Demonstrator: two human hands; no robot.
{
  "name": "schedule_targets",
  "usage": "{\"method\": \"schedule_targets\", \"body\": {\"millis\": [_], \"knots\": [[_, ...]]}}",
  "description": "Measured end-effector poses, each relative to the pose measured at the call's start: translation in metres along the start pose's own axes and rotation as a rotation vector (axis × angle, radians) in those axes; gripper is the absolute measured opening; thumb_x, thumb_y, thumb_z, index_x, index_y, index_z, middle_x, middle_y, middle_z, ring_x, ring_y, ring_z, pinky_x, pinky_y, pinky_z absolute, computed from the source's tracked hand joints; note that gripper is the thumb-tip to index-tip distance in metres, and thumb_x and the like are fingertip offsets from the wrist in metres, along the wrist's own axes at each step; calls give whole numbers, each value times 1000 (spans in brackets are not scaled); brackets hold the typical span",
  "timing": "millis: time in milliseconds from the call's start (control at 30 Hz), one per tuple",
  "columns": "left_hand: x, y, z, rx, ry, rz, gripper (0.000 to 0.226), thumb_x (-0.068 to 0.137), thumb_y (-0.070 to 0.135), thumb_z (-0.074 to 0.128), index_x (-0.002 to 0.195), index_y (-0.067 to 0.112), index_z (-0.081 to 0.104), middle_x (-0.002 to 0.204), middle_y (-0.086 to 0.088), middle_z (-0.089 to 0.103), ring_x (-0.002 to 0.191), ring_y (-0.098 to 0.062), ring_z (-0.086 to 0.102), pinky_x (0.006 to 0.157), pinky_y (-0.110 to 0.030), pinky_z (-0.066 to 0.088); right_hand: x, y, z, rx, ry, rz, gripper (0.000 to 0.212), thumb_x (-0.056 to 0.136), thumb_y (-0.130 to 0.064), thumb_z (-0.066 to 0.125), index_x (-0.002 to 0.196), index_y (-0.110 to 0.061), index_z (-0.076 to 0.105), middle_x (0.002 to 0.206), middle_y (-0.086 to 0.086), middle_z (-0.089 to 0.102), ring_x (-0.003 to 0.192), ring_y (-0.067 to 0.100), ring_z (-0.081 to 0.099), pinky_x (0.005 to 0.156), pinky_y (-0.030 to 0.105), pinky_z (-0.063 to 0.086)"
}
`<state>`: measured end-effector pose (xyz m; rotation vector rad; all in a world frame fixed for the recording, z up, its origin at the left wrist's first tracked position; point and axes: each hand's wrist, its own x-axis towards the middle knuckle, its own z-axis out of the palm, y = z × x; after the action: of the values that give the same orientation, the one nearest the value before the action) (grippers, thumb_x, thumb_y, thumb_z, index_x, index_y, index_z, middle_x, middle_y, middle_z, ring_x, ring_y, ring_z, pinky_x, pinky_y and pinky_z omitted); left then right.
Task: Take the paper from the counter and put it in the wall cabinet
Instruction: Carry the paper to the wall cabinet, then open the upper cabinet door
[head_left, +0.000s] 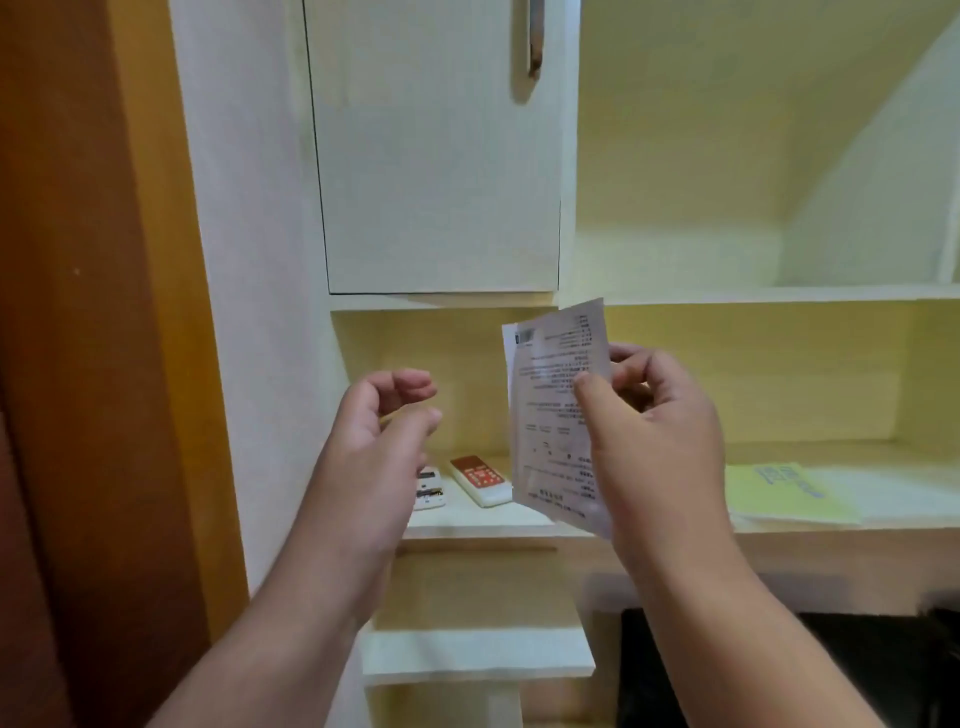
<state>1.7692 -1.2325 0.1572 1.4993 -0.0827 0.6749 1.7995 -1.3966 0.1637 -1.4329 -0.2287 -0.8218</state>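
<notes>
- right hand is pinching the paper between thumb and fingers, grip closed on its right edge
- paper is hanging in the air, upright, long axis near vertical, printed side facing the camera; it is off the bench
- left hand is hovering empty, fingers half curled, just left of the paper, not touching it
- wall cabinet door is sitting shut above and left of the paper, handle at the top
- left hand is looking nearer the door, so likely it opens while the right lifts the paper
- two remotes are lying on the bench below
</notes>
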Motion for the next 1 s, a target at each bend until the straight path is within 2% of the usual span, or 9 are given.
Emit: {"method": "schedule_targets", "body": {"millis": [267, 367, 433, 567, 800, 900, 1000], "knots": [[34, 60, 13, -27, -28, 139, 21, 99, 17, 59, 106, 35, 68, 111, 17, 71, 111, -3, 65, 94, -34, 51, 56, -48, -4, -9, 41, -179, 13, 77, -33, 62, 66, -32, 57, 116, -16, 71, 107, 12, 68, 85, 52, 58], [48, 82, 26, -38, -35, 160, 21, 99, 17, 58, 105, 33, 69, 110, 15, 72, 113, -7, 66, 95, -36, 52, 74, -61, -5, -4, 68, -206, 11, 76, -35, 61, 66, -38, 57, 115, -14, 71, 104, 16, 69, 83, 54, 59], [57, 96, 38, -42, -43, 181, 22, 99, 17, 55, 106, 33, 68, 112, 15, 71, 115, -8, 65, 94, -35, 52, 85, -69, -7, 14, 79, -222, 10, 76, -35, 60, 66, -35, 56, 114, -13, 71, 104, 19, 69, 82, 55, 59], [73, 121, 62, -22, -68, 218, 23, 99, 21, 52, 112, 34, 66, 117, 15, 68, 116, -8, 63, 103, -41, 51, 102, -80, -12, 16, 92, -257, 16, 79, -32, 60, 69, -22, 52, 114, -13, 71, 103, 20, 69, 78, 54, 60], [105, 147, 96, 4, -71, 259, 33, 98, 26, 51, 128, 34, 62, 122, 15, 63, 126, -11, 56, 112, -48, 45, 117, -76, -26, -1, 118, -287, 16, 84, -28, 63, 71, -22, 55, 113, -14, 70, 103, 14, 67, 80, 51, 60], [121, 157, 110, -11, -58, 258, 42, 97, 28, 51, 139, 32, 56, 138, 5, 59, 130, -15, 52, 113, -46, 43, 121, -71, -30, -17, 121, -286, 18, 86, -24, 64, 71, -18, 56, 114, -14, 70, 102, 11, 67, 81, 49, 59], [136, 164, 126, -25, -52, 255, 54, 94, 32, 53, 148, 34, 47, 154, 5, 40, 125, -17, 47, 106, -41, 41, 124, -67, -31, -12, 119, -281, 19, 86, -24, 65, 71, -18, 56, 115, -14, 70, 105, 11, 66, 82, 49, 59]]}}
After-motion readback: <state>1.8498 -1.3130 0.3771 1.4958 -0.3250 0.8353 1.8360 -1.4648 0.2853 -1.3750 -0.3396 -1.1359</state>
